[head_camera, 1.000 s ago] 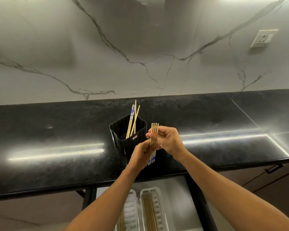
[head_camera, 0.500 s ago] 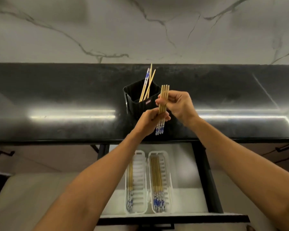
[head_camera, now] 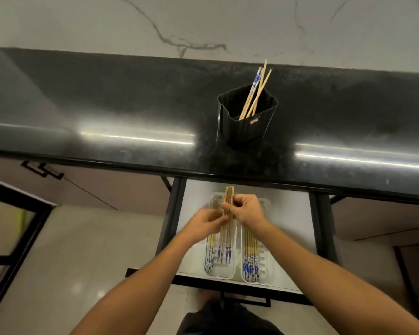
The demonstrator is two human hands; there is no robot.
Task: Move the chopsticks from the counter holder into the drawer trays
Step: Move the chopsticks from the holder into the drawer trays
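Both hands hold one bundle of chopsticks (head_camera: 228, 197) above the open drawer (head_camera: 286, 213). My right hand (head_camera: 246, 210) grips the bundle near its plain upper part, and my left hand (head_camera: 207, 222) pinches it from the left side lower down. Its blue-patterned ends hang over the left white tray (head_camera: 218, 274), which has a few chopsticks in it. The right white tray (head_camera: 264, 280) holds several chopsticks laid side by side. On the counter the black holder (head_camera: 246, 128) keeps three chopsticks (head_camera: 255, 93) leaning to the right.
The black stone counter (head_camera: 131, 105) runs across the view with a marble wall behind. The drawer's black handle (head_camera: 246, 299) juts toward me at the front. A closed cabinet front with a black handle (head_camera: 42, 169) lies to the left.
Both hands carried the bundle down from beside the holder on the counter to over the drawer's left tray. The view tilted downward and shows more of the drawer.
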